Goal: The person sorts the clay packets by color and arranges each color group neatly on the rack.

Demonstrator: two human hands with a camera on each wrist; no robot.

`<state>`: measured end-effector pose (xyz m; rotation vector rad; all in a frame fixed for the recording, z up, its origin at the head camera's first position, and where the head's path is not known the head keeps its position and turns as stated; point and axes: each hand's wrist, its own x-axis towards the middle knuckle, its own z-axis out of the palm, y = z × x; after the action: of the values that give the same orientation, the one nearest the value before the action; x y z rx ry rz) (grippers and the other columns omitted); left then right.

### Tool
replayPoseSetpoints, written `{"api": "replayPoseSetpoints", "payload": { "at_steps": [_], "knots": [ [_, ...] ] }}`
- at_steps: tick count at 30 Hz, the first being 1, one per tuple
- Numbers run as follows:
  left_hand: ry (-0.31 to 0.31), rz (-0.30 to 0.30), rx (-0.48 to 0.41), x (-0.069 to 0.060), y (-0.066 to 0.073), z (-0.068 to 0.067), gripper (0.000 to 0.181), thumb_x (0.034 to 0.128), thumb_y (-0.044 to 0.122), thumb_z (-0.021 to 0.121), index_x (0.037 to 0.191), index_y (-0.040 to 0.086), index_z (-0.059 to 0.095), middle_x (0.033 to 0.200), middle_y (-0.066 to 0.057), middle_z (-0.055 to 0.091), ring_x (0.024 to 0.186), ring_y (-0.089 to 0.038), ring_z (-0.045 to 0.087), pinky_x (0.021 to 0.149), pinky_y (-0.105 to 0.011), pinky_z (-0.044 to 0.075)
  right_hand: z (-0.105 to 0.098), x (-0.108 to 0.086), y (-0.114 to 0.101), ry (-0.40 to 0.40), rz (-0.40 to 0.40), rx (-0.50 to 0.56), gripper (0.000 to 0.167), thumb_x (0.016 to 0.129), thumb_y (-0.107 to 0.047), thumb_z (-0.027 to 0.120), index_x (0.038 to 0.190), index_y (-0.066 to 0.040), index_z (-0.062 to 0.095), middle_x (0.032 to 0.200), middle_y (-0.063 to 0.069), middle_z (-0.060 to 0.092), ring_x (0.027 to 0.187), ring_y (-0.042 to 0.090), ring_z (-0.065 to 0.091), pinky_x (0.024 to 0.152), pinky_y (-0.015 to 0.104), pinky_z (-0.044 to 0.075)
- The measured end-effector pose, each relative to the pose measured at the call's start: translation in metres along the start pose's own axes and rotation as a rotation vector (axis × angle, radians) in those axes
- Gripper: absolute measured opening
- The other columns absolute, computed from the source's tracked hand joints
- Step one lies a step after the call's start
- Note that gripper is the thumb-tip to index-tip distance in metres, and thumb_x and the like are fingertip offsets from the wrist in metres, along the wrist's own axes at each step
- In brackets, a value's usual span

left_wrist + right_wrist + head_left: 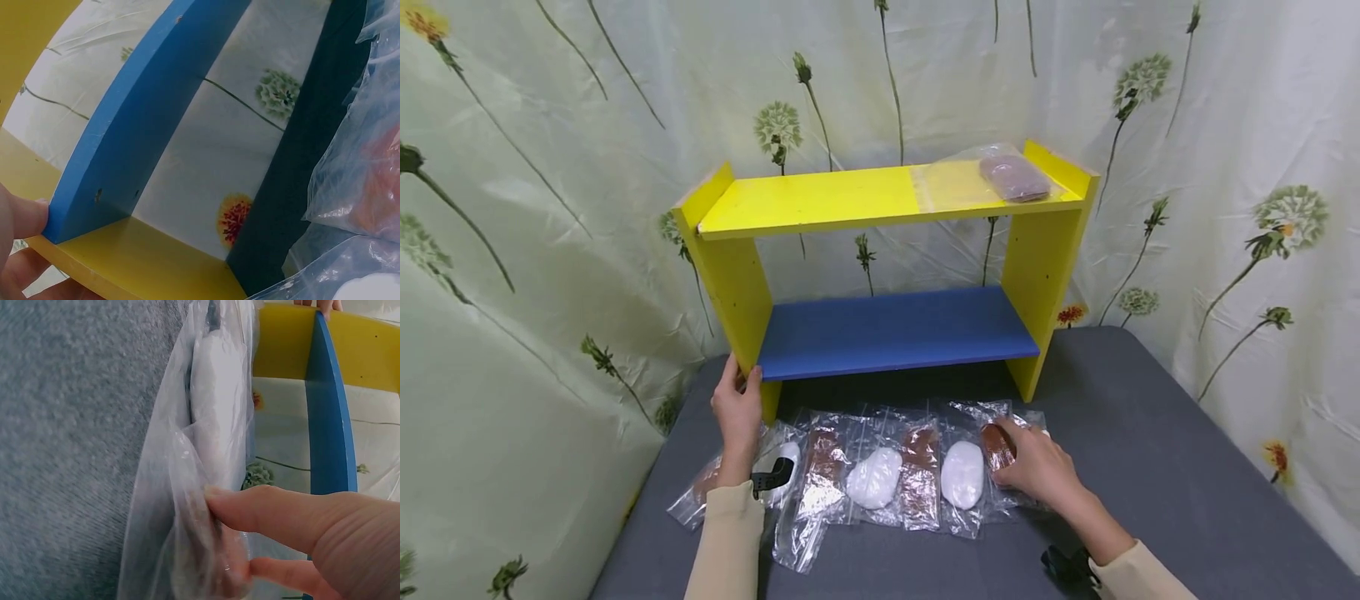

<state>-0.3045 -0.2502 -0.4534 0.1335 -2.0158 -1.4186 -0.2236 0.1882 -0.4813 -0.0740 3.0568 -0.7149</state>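
My left hand (737, 417) grips the lower left side of a small yellow and blue shelf unit (730, 287). In the left wrist view, its thumb rests by the end of the blue shelf board (119, 131), with fingers on the outer side of the yellow panel. My right hand (1045, 468) holds a clear plastic bag with a rounded reddish-brown item (997, 446) between thumb and fingers, at the right end of a row of bags. Beside it lies a bag with a white oval item (962, 475). What exactly the bags contain cannot be told.
Several clear bags with brown and white contents, among them a lumpy white one (874, 478) and a flat brown one (920, 479), lie before the unit on the dark grey tabletop (1120, 417). A bag with a mauve item (1015, 177) rests on the yellow top board. Flower-patterned curtain (1225, 208) hangs behind.
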Motion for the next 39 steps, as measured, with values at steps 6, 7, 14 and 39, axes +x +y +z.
{"api": "replayPoseSetpoints", "payload": {
  "at_steps": [6, 7, 14, 39],
  "knots": [
    [0.001, -0.008, -0.001, -0.001, -0.001, 0.000, 0.045, 0.1011, 0.020, 0.063, 0.145, 0.029, 0.056, 0.132, -0.011, 0.063, 0.119, -0.032, 0.061, 0.096, -0.055, 0.050, 0.001, -0.003, -0.002, 0.030, -0.021, 0.042, 0.083, 0.069, -0.018, 0.093, 0.143, -0.018, 0.057, 0.111, 0.015, 0.064, 0.087, 0.030, 0.060, 0.057, 0.043, 0.050],
    [0.000, -0.009, 0.000, -0.001, -0.001, 0.000, 0.045, 0.1012, 0.020, 0.063, 0.145, 0.029, 0.056, 0.132, -0.011, 0.063, 0.119, -0.032, 0.061, 0.096, -0.055, 0.050, 0.001, -0.004, -0.002, 0.037, -0.029, 0.053, 0.081, 0.070, -0.016, 0.091, 0.143, -0.018, 0.057, 0.111, 0.015, 0.064, 0.085, 0.029, 0.060, 0.056, 0.040, 0.050],
    [0.001, -0.014, 0.002, 0.000, 0.000, -0.001, 0.047, 0.1009, 0.018, 0.064, 0.145, 0.031, 0.056, 0.133, -0.011, 0.063, 0.119, -0.031, 0.061, 0.096, -0.053, 0.051, -0.009, -0.009, -0.004, 0.076, -0.083, 0.201, 0.069, 0.078, 0.000, 0.081, 0.142, -0.015, 0.059, 0.112, 0.017, 0.069, 0.076, 0.023, 0.062, 0.051, 0.032, 0.046],
    [0.010, -0.017, 0.007, 0.000, 0.001, 0.000, 0.047, 0.1003, 0.018, 0.065, 0.145, 0.030, 0.056, 0.133, -0.012, 0.063, 0.119, -0.032, 0.062, 0.096, -0.053, 0.051, -0.053, -0.019, -0.016, 0.224, -0.244, 0.208, 0.050, 0.088, 0.003, 0.074, 0.131, -0.021, 0.069, 0.102, 0.005, 0.067, 0.075, 0.016, 0.055, 0.059, 0.032, 0.045]
  ]
}}
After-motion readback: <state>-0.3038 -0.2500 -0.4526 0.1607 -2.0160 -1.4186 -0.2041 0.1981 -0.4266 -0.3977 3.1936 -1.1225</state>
